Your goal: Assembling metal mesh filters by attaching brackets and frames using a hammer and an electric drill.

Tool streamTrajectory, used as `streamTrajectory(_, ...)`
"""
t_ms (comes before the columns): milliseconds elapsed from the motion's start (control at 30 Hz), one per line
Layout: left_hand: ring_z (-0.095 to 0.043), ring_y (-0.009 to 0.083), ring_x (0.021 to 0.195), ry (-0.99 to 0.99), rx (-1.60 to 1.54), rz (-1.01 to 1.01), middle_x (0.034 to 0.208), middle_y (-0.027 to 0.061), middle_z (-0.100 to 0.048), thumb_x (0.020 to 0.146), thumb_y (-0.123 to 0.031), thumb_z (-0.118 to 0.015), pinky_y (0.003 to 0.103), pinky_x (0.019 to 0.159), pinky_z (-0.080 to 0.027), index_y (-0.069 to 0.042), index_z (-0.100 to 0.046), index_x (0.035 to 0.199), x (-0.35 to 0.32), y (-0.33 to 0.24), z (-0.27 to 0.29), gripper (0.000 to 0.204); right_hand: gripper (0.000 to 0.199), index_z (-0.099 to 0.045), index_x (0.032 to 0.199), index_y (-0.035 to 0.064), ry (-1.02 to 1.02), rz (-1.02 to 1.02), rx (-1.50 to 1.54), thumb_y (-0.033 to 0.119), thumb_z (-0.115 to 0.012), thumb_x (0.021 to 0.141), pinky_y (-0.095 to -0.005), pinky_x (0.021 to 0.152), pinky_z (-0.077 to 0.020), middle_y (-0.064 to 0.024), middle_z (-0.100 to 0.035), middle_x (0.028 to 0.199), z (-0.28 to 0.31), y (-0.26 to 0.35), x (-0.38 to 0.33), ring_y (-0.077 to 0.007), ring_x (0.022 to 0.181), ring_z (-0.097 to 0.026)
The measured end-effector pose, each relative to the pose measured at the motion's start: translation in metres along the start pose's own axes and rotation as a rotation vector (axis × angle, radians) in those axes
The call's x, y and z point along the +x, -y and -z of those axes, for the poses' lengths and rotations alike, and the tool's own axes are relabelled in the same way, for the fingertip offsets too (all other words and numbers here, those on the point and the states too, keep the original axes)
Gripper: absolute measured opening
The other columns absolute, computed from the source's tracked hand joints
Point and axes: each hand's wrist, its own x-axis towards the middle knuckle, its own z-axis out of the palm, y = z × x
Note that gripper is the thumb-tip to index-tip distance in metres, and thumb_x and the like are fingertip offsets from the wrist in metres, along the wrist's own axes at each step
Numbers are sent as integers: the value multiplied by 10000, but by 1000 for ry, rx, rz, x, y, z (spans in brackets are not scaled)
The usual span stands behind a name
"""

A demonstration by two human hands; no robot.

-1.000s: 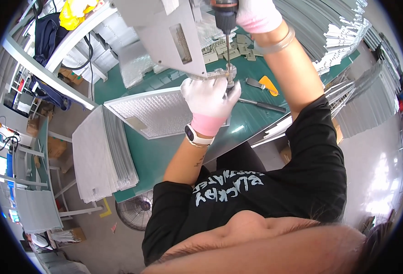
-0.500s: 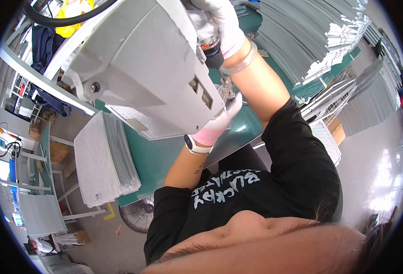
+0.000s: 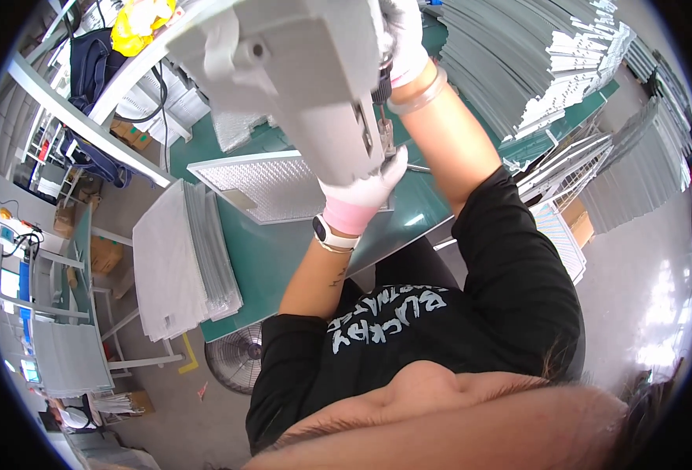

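A large grey housing [image 3: 283,86] with bolt bosses and a slot looms close in front of me and hides parts of both hands. My right hand [image 3: 406,39], in a white glove, is closed around a power screwdriver [image 3: 382,88] with a black ribbed collar. Its thin bit points down to a small metal bracket [image 3: 387,139]. Beside that bracket the thumb of my gloved left hand [image 3: 361,194] sticks up; the hand looks closed on it, with most fingers hidden behind the housing. A framed panel with dimpled silvery mesh [image 3: 271,184] lies on the green table, partly behind my left hand.
The green table [image 3: 244,274] carries a stack of pale panels [image 3: 177,266] at left and a tall stack of grey sheets [image 3: 502,70] at right. A floor fan [image 3: 236,356] stands below the near edge. A white frame [image 3: 87,129] crosses at left.
The grey housing has shifted up and tilted in view, uncovering more of the mesh panel. My left hand moved slightly left; my right hand, with the screwdriver, moved slightly right.
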Motion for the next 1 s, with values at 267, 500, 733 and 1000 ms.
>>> streamTrajectory(267, -518, 240, 629, 141, 289, -237, 665, 4, -490, 693, -284, -770, 412, 637, -342, -148, -544, 655, -47, -35, 65, 267, 68, -606, 1009, 146, -82, 368, -392, 194, -615, 961, -203, 530, -489, -28, -638, 771, -91, 19, -1, -106, 627, -602)
streamTrajectory(500, -600, 226, 713, 932, 211, -248, 741, 2, -572, 737, -300, -725, 425, 681, -477, -140, -589, 757, -281, 26, 150, 211, 93, -609, 1007, 111, -164, 171, -298, 186, -618, 953, -303, 579, -540, -40, -633, 782, -85, -10, -5, -162, 654, -621)
streamTrajectory(733, -599, 260, 1012, 541, 595, -103, 1065, 62, -629, 763, -308, -723, 432, 968, -415, -108, -649, 1018, -197, 14, 139, 331, 199, -592, 970, 66, -149, 153, -349, 264, -571, 966, -290, 594, -499, -27, -598, 774, -66, -23, -13, -147, 638, -569)
streamTrajectory(1000, -465, 407, 1242, 315, 817, 401, 1454, 214, -427, 825, -337, -707, 512, 1040, -361, 48, -438, 1389, -111, 52, 98, 734, 242, -569, 985, 68, -253, 201, -524, 308, -581, 959, -265, 581, -464, -32, -590, 808, -69, -32, -29, -134, 646, -546)
